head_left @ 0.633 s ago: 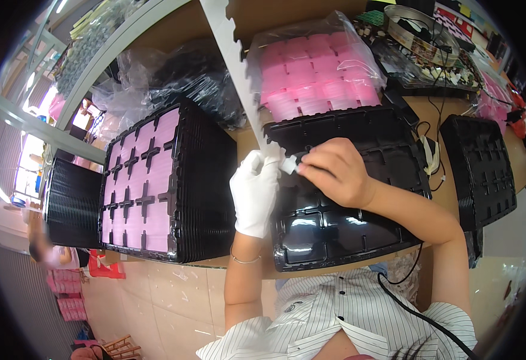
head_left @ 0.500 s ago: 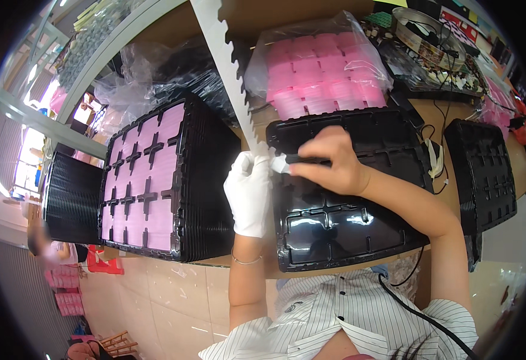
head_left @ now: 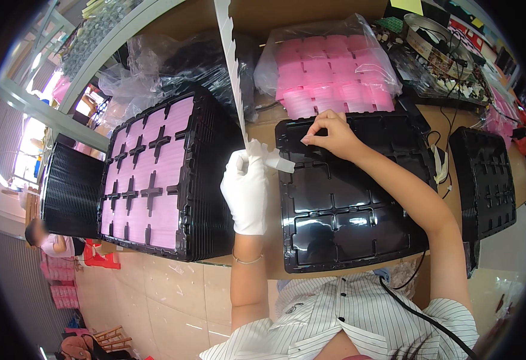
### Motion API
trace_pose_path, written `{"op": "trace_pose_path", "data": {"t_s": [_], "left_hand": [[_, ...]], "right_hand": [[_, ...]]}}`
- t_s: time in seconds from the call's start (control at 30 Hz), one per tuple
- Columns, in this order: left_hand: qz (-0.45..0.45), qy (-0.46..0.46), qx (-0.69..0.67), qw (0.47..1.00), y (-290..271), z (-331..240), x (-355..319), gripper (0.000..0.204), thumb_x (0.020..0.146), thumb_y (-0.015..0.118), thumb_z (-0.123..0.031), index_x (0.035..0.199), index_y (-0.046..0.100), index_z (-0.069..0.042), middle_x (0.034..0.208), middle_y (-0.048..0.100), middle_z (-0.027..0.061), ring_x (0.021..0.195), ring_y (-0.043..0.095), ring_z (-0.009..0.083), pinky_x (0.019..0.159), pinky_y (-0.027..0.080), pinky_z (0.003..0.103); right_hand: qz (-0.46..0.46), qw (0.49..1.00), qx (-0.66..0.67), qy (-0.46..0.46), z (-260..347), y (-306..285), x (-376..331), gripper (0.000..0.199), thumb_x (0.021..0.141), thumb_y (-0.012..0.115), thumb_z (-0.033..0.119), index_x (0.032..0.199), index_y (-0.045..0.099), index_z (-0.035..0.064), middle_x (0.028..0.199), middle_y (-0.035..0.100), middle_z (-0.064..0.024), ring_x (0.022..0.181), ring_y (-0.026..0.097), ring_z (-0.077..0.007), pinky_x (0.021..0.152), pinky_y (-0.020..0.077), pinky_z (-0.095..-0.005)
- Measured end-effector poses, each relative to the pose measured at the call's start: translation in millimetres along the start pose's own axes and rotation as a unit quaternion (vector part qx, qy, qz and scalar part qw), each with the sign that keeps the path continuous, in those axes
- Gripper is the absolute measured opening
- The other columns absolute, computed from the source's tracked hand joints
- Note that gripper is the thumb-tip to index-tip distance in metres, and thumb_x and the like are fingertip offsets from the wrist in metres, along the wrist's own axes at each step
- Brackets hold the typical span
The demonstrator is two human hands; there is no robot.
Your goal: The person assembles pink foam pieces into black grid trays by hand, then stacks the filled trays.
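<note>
My left hand (head_left: pixel 244 195), in a white glove, is closed on a long white strip (head_left: pixel 233 78) with a notched edge. The strip rises from the fist toward the top of the view, and its short lower end bends over to the right, hanging loose. My bare right hand (head_left: pixel 334 137) is a little above the black plastic tray (head_left: pixel 359 189), apart from the strip. Its thumb and forefinger are pinched together; anything between them is too small to make out. Molded cross-shaped ridges mark the glossy tray, which lies in front of me on the table.
At left stands a tall stack of black trays with pink sheets (head_left: pixel 155 174), with more black trays (head_left: pixel 71 189) beyond. Bagged pink pieces (head_left: pixel 335 72) lie behind the middle tray. Another tray stack (head_left: pixel 485 180) is at right, near cables. A person (head_left: pixel 50 240) sits far left.
My right hand has moved up and away from the strip's lower end, which now hangs free. The strip has turned more edge-on, while my left hand keeps its hold.
</note>
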State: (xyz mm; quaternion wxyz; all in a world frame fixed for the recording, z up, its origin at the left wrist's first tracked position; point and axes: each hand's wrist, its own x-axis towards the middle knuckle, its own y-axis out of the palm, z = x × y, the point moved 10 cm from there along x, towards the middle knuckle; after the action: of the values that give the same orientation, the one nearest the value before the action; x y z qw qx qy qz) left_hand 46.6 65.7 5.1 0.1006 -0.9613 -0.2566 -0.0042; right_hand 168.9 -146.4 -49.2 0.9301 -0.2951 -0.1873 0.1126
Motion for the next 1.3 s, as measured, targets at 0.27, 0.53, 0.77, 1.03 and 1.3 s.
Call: {"op": "trace_pose_path", "data": {"t_s": [0.27, 0.53, 0.77, 1.03, 1.3], "left_hand": [[0.014, 0.040, -0.021, 0.999, 6.6, -7.4, -2.3, 0.025, 0.097, 0.061, -0.025, 0.079, 0.058, -0.008, 0.065, 0.050, -0.0048, 0.052, 0.039, -0.0005, 0.046, 0.027, 0.017], [0.026, 0.026, -0.061, 0.997, 11.2, -12.8, -8.0, 0.024, 0.097, 0.061, -0.024, 0.079, 0.058, -0.008, 0.065, 0.050, -0.0056, 0.052, 0.038, -0.0007, 0.046, 0.027, 0.017], [0.028, 0.031, -0.051, 0.998, 16.8, -14.6, -10.8, 0.023, 0.098, 0.060, -0.023, 0.080, 0.058, -0.008, 0.066, 0.051, -0.0047, 0.052, 0.039, -0.0007, 0.046, 0.027, 0.017], [0.030, 0.039, -0.053, 0.997, 9.1, -9.0, -6.9, 0.024, 0.098, 0.060, -0.024, 0.080, 0.058, -0.009, 0.066, 0.052, -0.0045, 0.052, 0.040, -0.0007, 0.046, 0.026, 0.016], [0.046, 0.037, -0.052, 0.997, 19.0, -15.5, -11.2, 0.022, 0.097, 0.061, -0.024, 0.082, 0.059, -0.009, 0.066, 0.051, -0.0047, 0.053, 0.041, -0.0006, 0.046, 0.027, 0.016]], "right_hand": [[-0.046, 0.978, -0.202, -0.034, 28.4, -1.0, -4.3, 0.019, 0.067, 0.082, 0.026, 0.075, 0.068, 0.0158, 0.096, 0.050, -0.0017, 0.101, 0.041, -0.0241, 0.084, 0.0301, -0.0401], [0.012, 0.993, -0.085, -0.086, 12.0, 1.2, -3.5, 0.020, 0.073, 0.078, 0.018, 0.085, 0.064, 0.0097, 0.095, 0.058, -0.0043, 0.098, 0.047, -0.0273, 0.089, 0.0352, -0.0381], [0.158, 0.977, -0.134, -0.049, 15.5, 30.9, -2.2, 0.021, 0.075, 0.076, 0.014, 0.091, 0.065, 0.0060, 0.093, 0.064, -0.0058, 0.094, 0.053, -0.0258, 0.091, 0.0390, -0.0359], [0.131, 0.983, -0.048, -0.123, 30.5, 30.6, -2.4, 0.031, 0.069, 0.077, 0.007, 0.098, 0.065, 0.0011, 0.081, 0.066, -0.0085, 0.085, 0.062, -0.0255, 0.081, 0.0488, -0.0342], [0.218, 0.976, 0.019, 0.001, 18.4, 25.2, -1.1, 0.016, 0.072, 0.073, 0.000, 0.086, 0.066, -0.0022, 0.077, 0.067, -0.0066, 0.067, 0.064, -0.0141, 0.065, 0.0515, -0.0270]]}}
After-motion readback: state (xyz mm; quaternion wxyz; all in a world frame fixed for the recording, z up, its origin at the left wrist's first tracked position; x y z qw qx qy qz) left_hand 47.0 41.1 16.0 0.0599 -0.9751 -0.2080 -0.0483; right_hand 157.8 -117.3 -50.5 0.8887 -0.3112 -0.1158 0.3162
